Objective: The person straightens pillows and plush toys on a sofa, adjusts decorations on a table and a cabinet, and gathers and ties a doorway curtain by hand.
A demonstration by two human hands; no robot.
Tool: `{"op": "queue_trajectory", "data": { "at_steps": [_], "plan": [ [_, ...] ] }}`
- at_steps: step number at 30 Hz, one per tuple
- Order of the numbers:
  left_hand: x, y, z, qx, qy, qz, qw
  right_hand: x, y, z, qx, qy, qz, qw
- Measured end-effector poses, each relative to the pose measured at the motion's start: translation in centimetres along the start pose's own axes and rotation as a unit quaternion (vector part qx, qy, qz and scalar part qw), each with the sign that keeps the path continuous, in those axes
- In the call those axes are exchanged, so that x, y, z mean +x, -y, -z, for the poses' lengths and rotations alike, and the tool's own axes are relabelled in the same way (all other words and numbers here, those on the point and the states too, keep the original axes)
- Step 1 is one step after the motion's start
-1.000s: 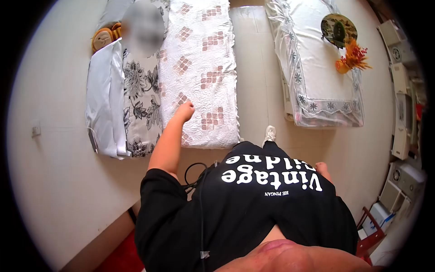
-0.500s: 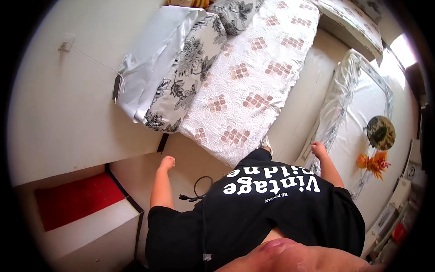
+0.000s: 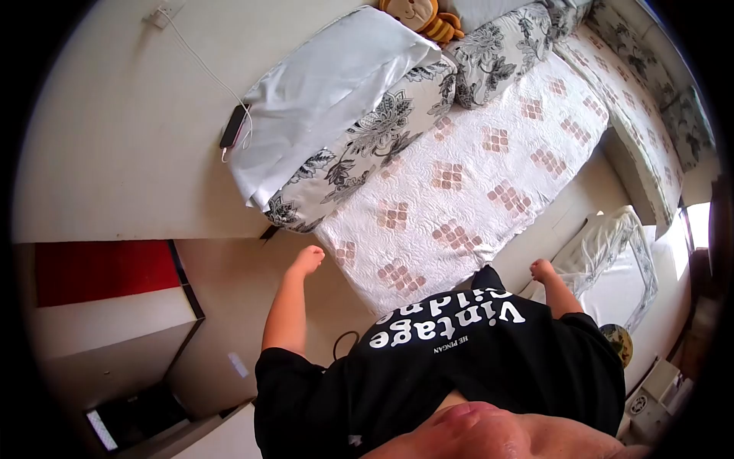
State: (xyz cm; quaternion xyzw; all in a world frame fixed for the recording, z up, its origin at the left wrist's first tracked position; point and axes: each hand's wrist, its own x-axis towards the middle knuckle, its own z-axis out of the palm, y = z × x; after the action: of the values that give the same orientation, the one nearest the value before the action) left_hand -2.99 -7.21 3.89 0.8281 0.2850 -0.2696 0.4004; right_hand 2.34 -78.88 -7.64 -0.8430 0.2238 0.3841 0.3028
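Head camera: your left hand (image 3: 309,260), fingers curled in, is hanging just left of the quilted cover (image 3: 468,191), seemingly nearer it than your similarly curled right hand (image 3: 542,269).

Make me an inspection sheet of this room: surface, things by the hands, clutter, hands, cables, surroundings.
Surface: white quilted seat cover with brown block patterns.
Things by the hands: left hand nearest the seat cover; right hand nearest the plastic-covered table.
Clutter: satiny cloth draped over the floral sofa arm; black device at its edge; plush toy behind.
Hands: both curled; held objects, nothing seen.
Cables: white cable from wall socket down to the device; black cable looped beside the shirt.
Surroundings: red panel at left; round ornament partly hidden by a sleeve.
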Motion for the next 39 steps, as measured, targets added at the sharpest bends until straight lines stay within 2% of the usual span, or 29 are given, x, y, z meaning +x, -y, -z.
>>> {"op": "queue_trajectory", "data": {
  "at_steps": [3, 7, 9, 11, 15, 18, 21, 23, 25, 26, 29, 31, 33, 35, 37, 38, 39],
  "plan": [
    [0.9, -7.0, 2.6, 0.024, -0.021, -0.024, 0.999, 6.4, 3.7, 2.2, -0.09, 0.015, 0.038, 0.995],
    [3.4, -18.1, 5.6, 0.141, -0.156, -0.104, 0.972, 13.9, 10.5, 5.0, -0.123, 0.03, 0.105, 0.986],
    [7.1, -23.2, 7.2, 0.136, -0.212, -0.09, 0.964, 14.4, 16.2, 7.0, -0.099, 0.043, 0.135, 0.985],
    [11.3, -27.7, 9.1, 0.25, -0.337, -0.18, 0.89, 14.6, 20.8, 9.0, -0.071, 0.046, 0.158, 0.984],
    [19.9, -37.2, 13.0, 0.213, -0.45, -0.156, 0.853, 15.5, 27.0, 10.8, -0.029, 0.078, 0.193, 0.978],
    [24.2, -42.7, 13.7, 0.165, -0.511, -0.008, 0.843, 16.4, 31.8, 11.6, -0.01, 0.143, 0.196, 0.97],
    [29.6, -41.6, 12.3, 0.217, -0.535, 0.064, 0.814, 17.7, 38.5, 12.3, 0.051, 0.167, 0.215, 0.961],
    [31.8, -39.8, 10.8, 0.274, -0.642, 0.004, 0.716, 19.0, 44.3, 12.9, 0.083, 0.148, 0.24, 0.956],
    [32.1, -40.3, 11.1, 0.277, -0.654, -0.012, 0.703, 23.0, 49.9, 12.0, 0.163, 0.082, 0.273, 0.944],
    [31.8, -40.1, 10.8, 0.279, -0.656, -0.012, 0.701, 25.0, 52.5, 11.6, 0.231, 0.039, 0.322, 0.917],
    [32.3, -39.8, 10.8, 0.283, -0.673, -0.032, 0.683, 24.8, 62.9, 13.2, 0.393, 0.038, 0.217, 0.893],
    [32.3, -39.6, 10.8, 0.284, -0.675, -0.036, 0.68, 24.7, 66.9, 13.3, 0.46, 0.143, 0.174, 0.859],
    [32.6, -39.3, 10.8, 0.287, -0.673, -0.04, 0.68, 22.2, 69.2, 12.3, 0.431, 0.183, 0.15, 0.871],
    [32.7, -39.4, 10.9, 0.294, -0.671, -0.047, 0.679, 24.2, 68.3, 8.5, 0.385, 0.173, 0.221, 0.879],
    [32.4, -39.5, 10.9, 0.296, -0.67, -0.05, 0.679, 26.6, 66.0, 5.9, 0.248, 0.042, 0.276, 0.928],
    [32.4, -39.6, 10.9, 0.296, -0.67, -0.052, 0.679, 27.2, 64.8, 5.4, 0.288, -0.037, 0.332, 0.897],
    [32.4, -39.6, 10.9, 0.296, -0.669, -0.053, 0.68, 27.6, 64.2, 6.0, 0.308, 0.014, 0.303, 0.902]
  ]
}}
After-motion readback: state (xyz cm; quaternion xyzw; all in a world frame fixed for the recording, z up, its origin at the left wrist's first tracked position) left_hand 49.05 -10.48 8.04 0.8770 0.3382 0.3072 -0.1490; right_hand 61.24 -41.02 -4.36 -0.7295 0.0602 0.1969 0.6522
